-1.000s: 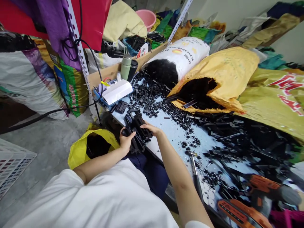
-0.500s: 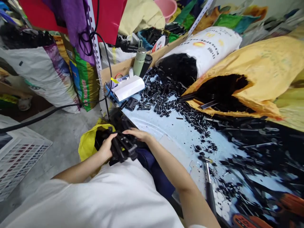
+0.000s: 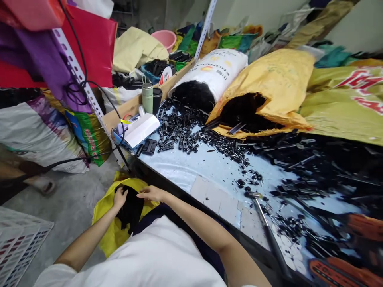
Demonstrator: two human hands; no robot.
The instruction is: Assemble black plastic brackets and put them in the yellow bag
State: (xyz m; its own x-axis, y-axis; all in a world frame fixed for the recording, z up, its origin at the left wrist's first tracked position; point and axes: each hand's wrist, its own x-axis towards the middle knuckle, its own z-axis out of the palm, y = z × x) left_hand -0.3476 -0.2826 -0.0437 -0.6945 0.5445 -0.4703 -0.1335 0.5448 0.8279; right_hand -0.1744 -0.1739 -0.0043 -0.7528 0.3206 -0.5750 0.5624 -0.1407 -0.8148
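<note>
A yellow woven bag (image 3: 103, 207) stands open on the floor beside the bench, with dark pieces inside that I cannot make out singly. My left hand (image 3: 120, 198) is over the left part of its mouth, fingers apart and slightly bent, with nothing seen in them. At the right side of the mouth, my right hand (image 3: 152, 193) reaches leftward with fingers stretched out and no piece in them. A dark gap separates the two hands.
On the blue bench (image 3: 176, 163) lie many small black parts, a hammer (image 3: 260, 211) and an orange-and-black power tool (image 3: 338, 271). A white sack (image 3: 224, 63) and an orange sack (image 3: 269, 79) lie open at the back. A black cable (image 3: 74, 159) crosses at left above a white crate (image 3: 26, 239).
The bundle of long black parts that both hands held is out of them, and my hands have moved apart over the bag's mouth. The view has turned to the right.
</note>
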